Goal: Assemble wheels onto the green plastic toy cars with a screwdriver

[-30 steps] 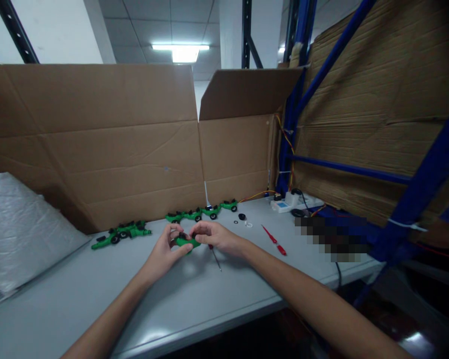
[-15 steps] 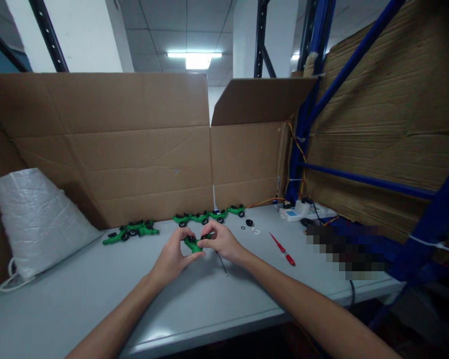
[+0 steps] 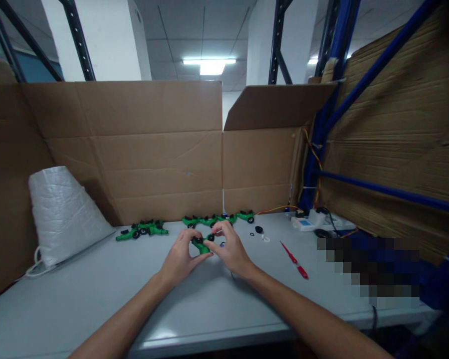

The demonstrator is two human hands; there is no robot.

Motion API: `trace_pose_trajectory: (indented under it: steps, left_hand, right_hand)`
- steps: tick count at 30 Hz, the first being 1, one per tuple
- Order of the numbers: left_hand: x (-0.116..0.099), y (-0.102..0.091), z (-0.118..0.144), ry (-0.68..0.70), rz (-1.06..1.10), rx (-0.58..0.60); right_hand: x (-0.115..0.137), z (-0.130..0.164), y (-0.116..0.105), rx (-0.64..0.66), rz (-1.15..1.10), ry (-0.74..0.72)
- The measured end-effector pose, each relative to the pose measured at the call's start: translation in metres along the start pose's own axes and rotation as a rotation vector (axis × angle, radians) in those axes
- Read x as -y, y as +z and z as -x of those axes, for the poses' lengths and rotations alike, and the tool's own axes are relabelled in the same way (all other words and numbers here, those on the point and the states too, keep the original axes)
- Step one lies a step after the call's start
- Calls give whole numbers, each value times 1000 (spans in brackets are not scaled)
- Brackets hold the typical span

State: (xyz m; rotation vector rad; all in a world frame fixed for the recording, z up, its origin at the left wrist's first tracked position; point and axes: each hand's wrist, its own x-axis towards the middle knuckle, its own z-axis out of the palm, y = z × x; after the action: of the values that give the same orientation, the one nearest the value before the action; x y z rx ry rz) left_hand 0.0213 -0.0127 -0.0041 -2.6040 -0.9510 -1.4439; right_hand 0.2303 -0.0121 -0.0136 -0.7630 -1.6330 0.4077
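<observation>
My left hand [image 3: 180,257] and my right hand [image 3: 230,251] meet over the grey table [image 3: 97,294], both pinching one small green plastic part with black rings [image 3: 202,244]. The left fingers grip its left end, while the right thumb and forefinger press on its right end. A thin dark tool is mostly hidden under my right hand. Behind the hands, a row of similar green parts [image 3: 219,218] lies along the cardboard wall. A second cluster of green parts [image 3: 142,230] lies to the left.
A red-handled screwdriver [image 3: 295,259] lies right of my hands, with a black ring [image 3: 259,230] and small washers beyond it. A white woven bag [image 3: 62,212] stands at left. Cardboard sheets [image 3: 153,149] wall the back. A white power strip [image 3: 314,222] and blue racking [image 3: 381,189] are at right.
The view has swung left and tilted, bringing more of the white bag into sight. Both hands stay on the green part; my right fingers have shifted on top of its right end.
</observation>
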Motion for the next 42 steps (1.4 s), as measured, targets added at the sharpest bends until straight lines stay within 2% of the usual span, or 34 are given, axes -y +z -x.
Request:
trace_pose_trajectory:
  steps: [8, 14, 18, 23, 28, 33, 42]
  left_hand:
    - [-1, 3, 0, 38, -79, -68]
    - [-2, 7, 3, 116, -126, -10]
    - [2, 10, 7, 56, -98, 20]
    - [11, 7, 12, -17, -25, 18]
    - [14, 2, 11, -2, -2, 35]
    - [14, 1, 11, 14, 24, 33]
    - [8, 4, 13, -51, 41, 30]
  right_hand:
    - [-2, 4, 8, -104, 45, 40]
    - [-8, 5, 12, -52, -66, 109]
    - [-9, 3, 11, -13, -108, 150]
    - [-5, -1, 4, 87, -79, 84]
    - [-1, -3, 0, 139, -37, 23]
    - [0, -1, 1, 148, -9, -25]
    - [1, -1, 1, 160, 23, -72]
